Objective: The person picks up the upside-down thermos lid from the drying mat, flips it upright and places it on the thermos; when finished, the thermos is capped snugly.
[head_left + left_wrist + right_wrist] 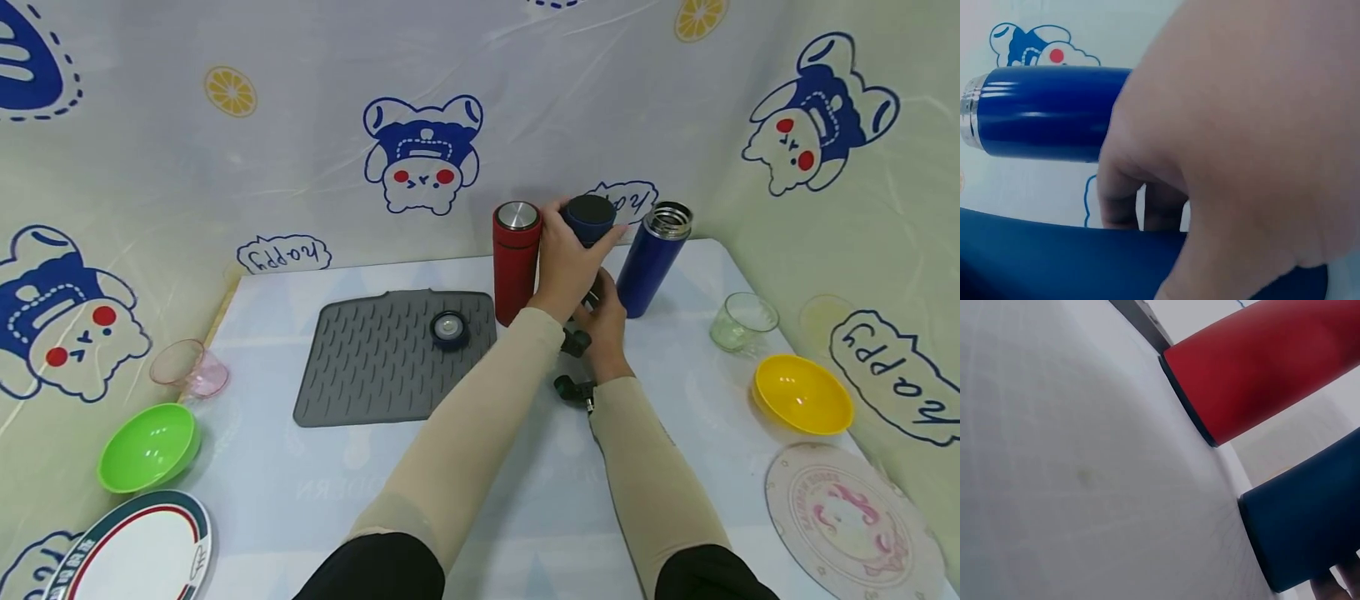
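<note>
A dark blue flask (pixel 588 218) with a black top stands between a red flask (pixel 516 271) and a brighter blue flask (pixel 651 267). Just below its top, my left hand (pixel 562 271) grips it, fingers and thumb on opposite sides. Lower down, my right hand (pixel 606 329) holds the same flask; its fingertips (pixel 1329 586) show beside the dark blue wall in the right wrist view, where the flask's base is at the tabletop. The bright blue flask leans right and has an uncovered steel mouth. A silver cap tops the red one.
A small black stopper (pixel 449 330) lies on a grey ridged mat (pixel 375 367). At left are a pink glass (pixel 202 375), a green bowl (pixel 148 450) and a white plate (pixel 138 554). A green glass (pixel 738 325), yellow bowl (pixel 802 396) and pink-patterned plate (pixel 855 521) are at right.
</note>
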A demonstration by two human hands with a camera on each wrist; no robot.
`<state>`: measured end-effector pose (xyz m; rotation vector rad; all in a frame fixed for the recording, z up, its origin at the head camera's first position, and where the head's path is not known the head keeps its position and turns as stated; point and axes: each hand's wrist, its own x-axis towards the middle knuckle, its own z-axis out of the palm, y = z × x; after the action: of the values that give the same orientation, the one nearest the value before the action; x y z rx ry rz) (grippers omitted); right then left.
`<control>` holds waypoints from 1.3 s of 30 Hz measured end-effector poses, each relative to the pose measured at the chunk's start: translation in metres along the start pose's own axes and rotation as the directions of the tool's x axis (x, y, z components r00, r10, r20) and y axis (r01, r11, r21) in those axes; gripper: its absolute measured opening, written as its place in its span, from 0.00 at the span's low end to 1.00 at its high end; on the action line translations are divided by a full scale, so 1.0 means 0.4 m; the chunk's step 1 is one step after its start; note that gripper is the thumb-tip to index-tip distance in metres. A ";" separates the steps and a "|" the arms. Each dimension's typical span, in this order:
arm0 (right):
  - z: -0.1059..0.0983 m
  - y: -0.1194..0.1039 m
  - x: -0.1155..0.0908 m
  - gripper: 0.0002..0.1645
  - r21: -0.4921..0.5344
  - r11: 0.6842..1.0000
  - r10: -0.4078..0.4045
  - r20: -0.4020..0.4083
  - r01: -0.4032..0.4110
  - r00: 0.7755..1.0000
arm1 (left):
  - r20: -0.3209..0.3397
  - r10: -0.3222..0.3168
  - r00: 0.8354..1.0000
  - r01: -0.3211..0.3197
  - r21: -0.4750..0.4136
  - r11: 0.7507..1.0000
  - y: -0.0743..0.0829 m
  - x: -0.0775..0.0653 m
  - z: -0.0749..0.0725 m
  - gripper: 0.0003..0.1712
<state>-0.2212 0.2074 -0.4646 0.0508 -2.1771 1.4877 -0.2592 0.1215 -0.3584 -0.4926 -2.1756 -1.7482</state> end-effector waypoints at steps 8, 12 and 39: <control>-0.001 -0.003 -0.001 0.33 0.035 0.999 0.002 0.007 -0.003 1.000 | 0.071 0.001 0.997 -0.003 0.033 0.999 0.003 0.009 0.000 0.49; -0.002 -0.001 -0.002 0.33 0.007 0.999 0.038 0.024 -0.038 0.999 | 0.031 -0.049 0.998 0.048 0.021 0.999 0.000 0.002 0.007 0.55; -0.001 0.001 -0.001 0.33 0.010 1.000 -0.015 0.004 0.015 1.000 | 0.072 0.028 0.997 -0.031 0.031 0.999 -0.006 0.005 0.000 0.47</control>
<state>-0.2208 0.2079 -0.4650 0.0733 -2.1678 1.4906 -0.2620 0.1210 -0.3597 -0.5849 -2.2291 -1.7026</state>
